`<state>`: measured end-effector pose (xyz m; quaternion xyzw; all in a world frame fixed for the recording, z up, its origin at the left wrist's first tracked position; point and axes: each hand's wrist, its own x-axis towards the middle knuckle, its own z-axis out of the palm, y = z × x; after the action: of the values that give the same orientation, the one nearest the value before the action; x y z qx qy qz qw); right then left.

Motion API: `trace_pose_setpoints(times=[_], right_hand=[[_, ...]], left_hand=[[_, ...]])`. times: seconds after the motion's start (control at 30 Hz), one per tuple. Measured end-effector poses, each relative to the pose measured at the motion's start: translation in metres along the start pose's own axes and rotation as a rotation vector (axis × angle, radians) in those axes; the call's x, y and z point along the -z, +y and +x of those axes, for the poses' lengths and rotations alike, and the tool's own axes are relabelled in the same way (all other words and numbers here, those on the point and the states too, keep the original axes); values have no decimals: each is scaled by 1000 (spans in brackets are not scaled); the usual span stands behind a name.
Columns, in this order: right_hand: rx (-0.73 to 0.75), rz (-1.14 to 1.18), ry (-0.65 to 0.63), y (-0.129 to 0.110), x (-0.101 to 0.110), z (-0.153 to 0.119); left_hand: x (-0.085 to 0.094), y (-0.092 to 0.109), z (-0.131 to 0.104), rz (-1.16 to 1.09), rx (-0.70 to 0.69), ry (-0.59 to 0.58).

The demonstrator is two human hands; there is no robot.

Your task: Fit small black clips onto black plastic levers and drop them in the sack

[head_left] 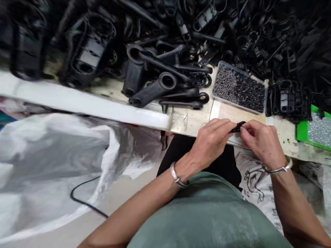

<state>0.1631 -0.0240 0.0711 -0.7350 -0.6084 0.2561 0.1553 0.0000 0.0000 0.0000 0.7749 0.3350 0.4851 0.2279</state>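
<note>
Both hands meet at the bench's front edge around a small black plastic part (238,127). My left hand (213,139) is closed on its left end, the fingers wrapped over it and hiding much of its shape. My right hand (262,139) pinches with thumb and forefinger at the part's right end; whether a tiny piece sits in that pinch I cannot make out. Just beyond the hands lies a clear plastic box (216,93) full of small dark pieces, perhaps screws. A pale sheet (236,138) shows on the bench beneath the part.
Black plastic handles (155,90) pile up at the left and back of the bench. Black frames (284,98) stand at right, beside a green tray (302,131) of small shiny metal pieces. A white plastic sack (64,148) and a dark cable (85,203) lie below left.
</note>
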Motion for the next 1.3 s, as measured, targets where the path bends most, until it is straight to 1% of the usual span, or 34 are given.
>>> trace_pose_setpoints(times=[0.07,0.17,0.2,0.3,0.37,0.47,0.67,0.8,0.87,0.9,0.97,1.0,1.03,1.1,1.17,1.23,1.3], right_hand=[[-87,290,128,12,-2,-9],[-173,670,245,21,-9,-19],[-184,775,255,21,-13,-21],[-195,997,190,13,-21,-25],[-204,1085,193,7,-24,-25],[-225,1158,209,5,-24,-24],[-306,1204,214,6,-26,-18],[-293,1246,144,11,-24,-20],[-255,1241,100,20,-18,-26],[-237,1214,94,25,-14,-29],[-217,1108,117,40,-1,-37],[-212,1033,140,49,7,-41],[-205,952,173,58,16,-44],[-184,781,253,76,38,-47],[-157,614,341,92,63,-46],[-136,455,435,103,88,-38],[-120,298,527,110,109,-22]], left_hand=[[0,4,-1,-9,1,52],[-1,11,-1,-13,-5,133],[-2,13,-1,-12,-10,160],[-5,23,-2,9,-30,205],[-6,28,-2,17,-47,212],[-6,33,-3,12,-80,217],[-7,37,-8,-12,-85,225],[-9,37,-11,-22,-70,212],[-12,38,-12,-68,-91,164],[-13,38,-12,-109,-109,118],[-12,38,-11,-183,-153,19],[-10,37,-10,-191,-174,-11],[-6,36,-8,-167,-195,-15],[7,31,-3,-33,-224,38],[25,23,3,144,-242,118],[45,11,8,297,-260,197],[62,-3,11,426,-250,279]])
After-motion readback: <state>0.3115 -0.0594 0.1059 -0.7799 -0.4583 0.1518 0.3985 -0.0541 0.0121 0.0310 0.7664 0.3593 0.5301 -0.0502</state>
